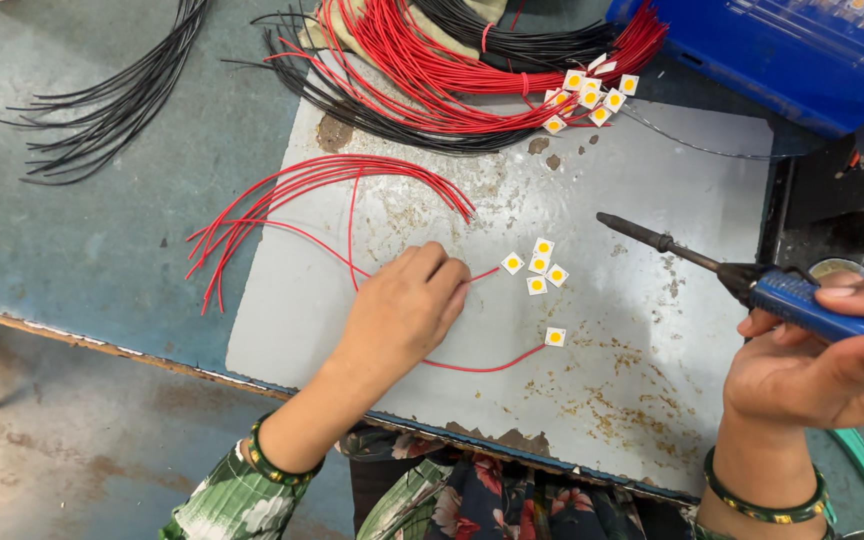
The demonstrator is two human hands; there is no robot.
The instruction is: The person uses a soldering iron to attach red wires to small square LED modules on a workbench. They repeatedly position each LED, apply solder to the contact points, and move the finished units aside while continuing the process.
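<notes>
the grey metal sheet (pixel 652 200) lies flat on the blue-green desk (pixel 72 250), its near edge running along the desk's chipped front edge at the bottom of the frame. the sheet's right half is the widest bare stretch, scuffed and spotted with rusty brown flecks; its upper edge is crowded with wire.

the left hand (pixel 402 310) rests palm down at the centre of the frame, fingers curled together and pressing on a single red wire (pixel 482 367), which curves out below the hand to a small white square chip with a yellow round centre (pixel 555 337). just right of the fingertips sits a cluster of four like chips (pixel 539 264), close together but apart from the hand.

the right hand (pixel 822 370), at the right edge, is clamped around the blue handle of a soldering iron (pixel 712 263); its dark thin tip points to the upper left, over the bare sheet and well apart from the chips.

a fan of loose red wires (pixel 282 200) arcs left of the hand, ends spilling past the sheet's left edge. thick glossy bundles of red and black wires (pixel 422 70) with more chips (pixel 587 95) fill the top. a spray of thin black wires (pixel 112 100) lies in the upper left. a blue plastic box (pixel 752 50) occupies the upper right corner.
</notes>
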